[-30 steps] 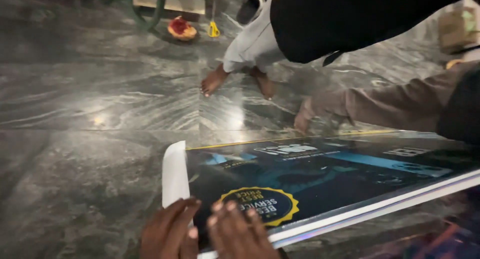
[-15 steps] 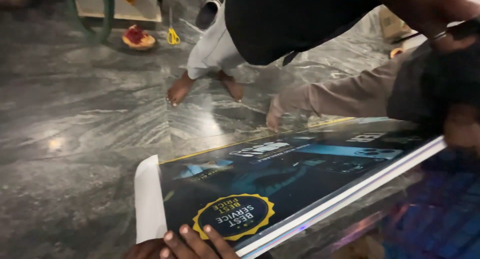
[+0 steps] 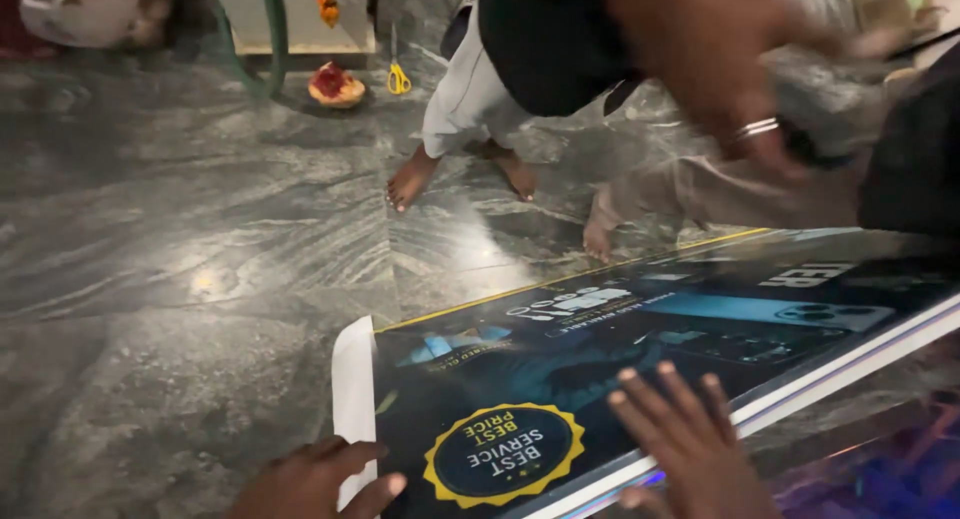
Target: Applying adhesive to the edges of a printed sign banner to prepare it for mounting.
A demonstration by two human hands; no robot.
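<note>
- Since the earlier frame, both hands had shifted apart on the dark printed poster point(image 3: 640, 364), which lay flat on the grey marble floor point(image 3: 180, 279), its white backing strip point(image 3: 354, 399) peeled at the left end.
- Head view: left hand point(image 3: 315, 476) rested flat at that white edge, fingers together; right hand point(image 3: 685, 444) pressed down, fingers spread, near the lower border.
- Another person's bare feet point(image 3: 410, 179) stood beyond; yellow-handled scissors point(image 3: 397, 71) lay farther off.
</note>
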